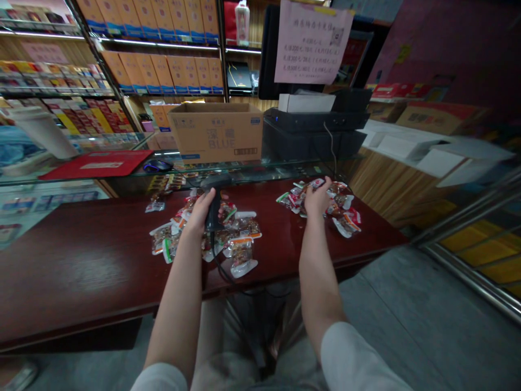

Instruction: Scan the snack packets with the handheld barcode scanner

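My left hand is wrapped round the handle of a black barcode scanner, whose cord hangs down past the table's front edge. Under and around it lies a loose pile of small clear snack packets with brown contents and orange, green or red edges. At the right pile of similar snack packets, my right hand has its thumb and fingers closed about one packet with red and white print. That packet is partly hidden by the fingers.
Both piles rest on a dark red wooden table. Behind it, a glass counter carries an open cardboard box, a mouse, a red folder and a black till below a monitor with a paper notice. A metal railing stands at right.
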Demonstrator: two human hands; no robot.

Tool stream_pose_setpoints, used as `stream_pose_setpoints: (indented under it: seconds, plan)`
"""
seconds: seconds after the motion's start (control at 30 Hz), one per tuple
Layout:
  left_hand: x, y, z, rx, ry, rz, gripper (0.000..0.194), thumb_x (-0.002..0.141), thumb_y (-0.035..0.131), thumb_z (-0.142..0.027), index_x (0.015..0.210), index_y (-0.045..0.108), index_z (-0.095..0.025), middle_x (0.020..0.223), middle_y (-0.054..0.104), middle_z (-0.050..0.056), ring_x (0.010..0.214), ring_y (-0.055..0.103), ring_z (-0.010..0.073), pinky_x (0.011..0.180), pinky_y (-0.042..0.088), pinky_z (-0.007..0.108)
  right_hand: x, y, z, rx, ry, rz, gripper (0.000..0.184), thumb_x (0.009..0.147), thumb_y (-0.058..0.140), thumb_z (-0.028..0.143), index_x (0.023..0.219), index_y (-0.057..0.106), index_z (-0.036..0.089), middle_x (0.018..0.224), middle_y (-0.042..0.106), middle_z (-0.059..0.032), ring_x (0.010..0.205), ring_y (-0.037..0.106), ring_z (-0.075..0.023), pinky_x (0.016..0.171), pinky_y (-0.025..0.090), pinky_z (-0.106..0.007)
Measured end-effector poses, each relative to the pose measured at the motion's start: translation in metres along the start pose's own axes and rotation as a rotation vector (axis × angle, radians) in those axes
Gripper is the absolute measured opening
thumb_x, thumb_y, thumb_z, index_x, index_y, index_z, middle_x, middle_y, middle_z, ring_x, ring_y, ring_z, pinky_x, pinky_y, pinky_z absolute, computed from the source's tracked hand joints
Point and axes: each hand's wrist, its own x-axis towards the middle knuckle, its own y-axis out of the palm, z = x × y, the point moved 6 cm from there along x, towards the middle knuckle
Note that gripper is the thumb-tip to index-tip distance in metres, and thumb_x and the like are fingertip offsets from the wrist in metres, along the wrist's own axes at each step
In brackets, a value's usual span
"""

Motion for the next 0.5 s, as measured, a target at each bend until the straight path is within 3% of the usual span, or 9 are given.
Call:
stream_pose_setpoints:
  seconds: [0.07, 0.17, 0.37, 0.5]
  plan:
    - [0.000, -0.006, -0.001, -0.026, -0.019, -0.020, 0.047, 0.081, 0.072, -0.054, 0.106, 0.063, -0.014, 0.063, 0.064, 0.001, 0.044, 0.051, 0.0105, 0.040, 0.039, 0.022, 0.003, -0.005, -0.011, -0.189, 0.066, -0.066, 0.053, 0.093, 0.051, 0.023, 0.145, 0.045, 0.017, 0.124, 0.066, -0.0220, 0.125, 0.056, -0.0396, 0.106, 0.032, -0.063]
    - [0.000, -0.014, -0.002, -0.041, -0.043, -0.075, 0.041, 0.085, 0.071, -0.048, 0.108, 0.062, -0.015, 0.072, 0.068, 0.003, 0.046, 0.052, 0.0107, 0.042, 0.041, 0.023, -0.001, -0.001, -0.015, -0.269, 0.074, -0.126, 0.047, 0.092, 0.052, 0.024, 0.139, 0.052, 0.019, 0.148, 0.048, -0.0237, 0.136, 0.045, -0.0411, 0.107, 0.029, -0.063]
    - [-0.003, -0.021, -0.002, -0.041, -0.091, -0.078, 0.039, 0.086, 0.068, -0.051, 0.103, 0.065, -0.016, 0.054, 0.055, -0.002, 0.040, 0.048, 0.0124, 0.040, 0.038, 0.025, -0.011, 0.015, -0.003, -0.248, -0.045, 0.011, 0.033, 0.090, 0.051, 0.023, 0.120, 0.062, 0.017, 0.135, 0.057, -0.0212, 0.135, 0.044, -0.0391, 0.111, 0.021, -0.066]
    - [-0.002, -0.027, -0.006, -0.076, -0.053, -0.120, 0.034, 0.086, 0.068, -0.049, 0.096, 0.065, -0.017, 0.055, 0.055, -0.002, 0.042, 0.048, 0.0125, 0.041, 0.039, 0.025, -0.034, 0.020, 0.032, -0.164, -0.277, 0.001, 0.034, 0.089, 0.053, 0.021, 0.122, 0.062, 0.017, 0.142, 0.054, -0.0184, 0.140, 0.038, -0.0356, 0.114, 0.022, -0.061]
